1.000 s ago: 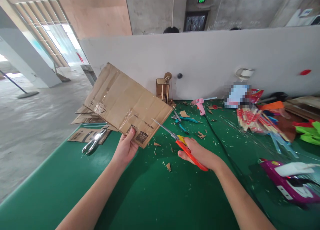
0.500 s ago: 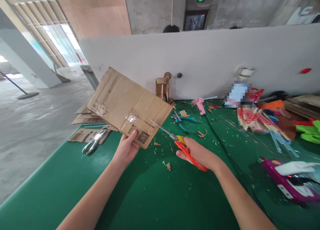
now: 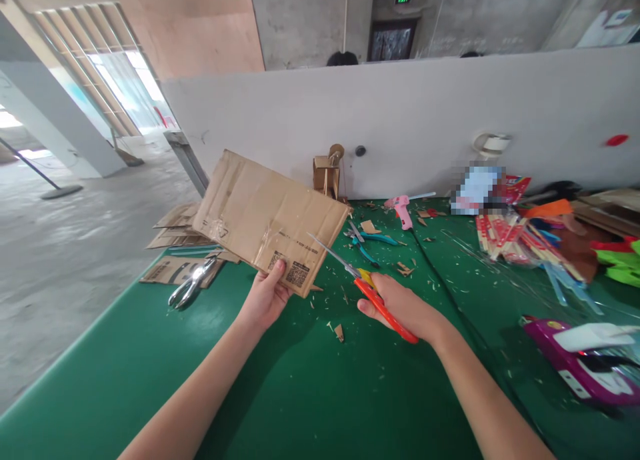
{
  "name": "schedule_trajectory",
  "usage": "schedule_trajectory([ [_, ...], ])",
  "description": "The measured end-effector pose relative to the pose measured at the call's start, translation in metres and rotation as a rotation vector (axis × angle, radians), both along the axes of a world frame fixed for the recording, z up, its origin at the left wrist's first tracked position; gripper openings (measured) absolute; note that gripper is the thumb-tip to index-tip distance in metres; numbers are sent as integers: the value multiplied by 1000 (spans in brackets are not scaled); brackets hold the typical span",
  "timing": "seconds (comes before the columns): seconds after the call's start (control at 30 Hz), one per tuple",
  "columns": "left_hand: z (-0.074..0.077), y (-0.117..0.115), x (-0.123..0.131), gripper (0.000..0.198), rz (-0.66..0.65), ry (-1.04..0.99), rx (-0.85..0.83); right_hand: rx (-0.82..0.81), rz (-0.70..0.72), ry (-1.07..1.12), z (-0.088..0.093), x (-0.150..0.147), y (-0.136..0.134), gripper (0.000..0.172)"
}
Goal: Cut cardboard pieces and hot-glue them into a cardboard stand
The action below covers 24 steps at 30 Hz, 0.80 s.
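Observation:
My left hand [image 3: 269, 295] grips the lower edge of a flat brown cardboard piece [image 3: 265, 213], thumb on the printed face beside two QR codes. The piece is held tilted above the green table. In my right hand [image 3: 405, 305] is a pair of scissors [image 3: 383, 305] with red and yellow handles. Their blades point up and left, overlapping the right part of the cardboard in view; whether they touch it I cannot tell. The blades look closed or nearly so.
Left of the cardboard lie a silver tool [image 3: 193, 281] and stacked cardboard [image 3: 173, 223]. Beyond the scissors are teal-handled pliers [image 3: 375, 237] and a pink glue gun [image 3: 401, 211] with a dark cord. Packaged sticks [image 3: 505, 237] and a purple power strip [image 3: 560, 360] lie right. Scraps litter the table [image 3: 310, 393].
The cardboard and my left hand have shifted slightly right, and the piece's far left corner has dropped a little. The scissors stay in my right hand, almost unmoved.

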<state>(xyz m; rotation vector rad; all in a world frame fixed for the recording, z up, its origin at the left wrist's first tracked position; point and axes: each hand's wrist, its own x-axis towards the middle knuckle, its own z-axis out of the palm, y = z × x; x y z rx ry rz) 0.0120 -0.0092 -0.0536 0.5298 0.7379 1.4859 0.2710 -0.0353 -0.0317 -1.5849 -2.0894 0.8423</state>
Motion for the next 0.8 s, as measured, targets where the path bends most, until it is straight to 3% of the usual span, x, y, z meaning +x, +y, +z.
schedule_trajectory([
  [0.23, -4, 2, 9, 11, -29, -32, -41, -26, 89, -32, -7, 5, 7, 43],
  [0.4, 4, 8, 16, 12, -37, 0, -58, -25, 212, -15, 5, 16, 5, 42],
  [0.6, 15, 16, 27, 13, -82, 49, -42, -167, 155, 18, 22, 30, 0, 54],
  [0.8, 17, 17, 31, 14, -23, 73, -22, -230, 142, 68, 19, 33, 2, 60],
])
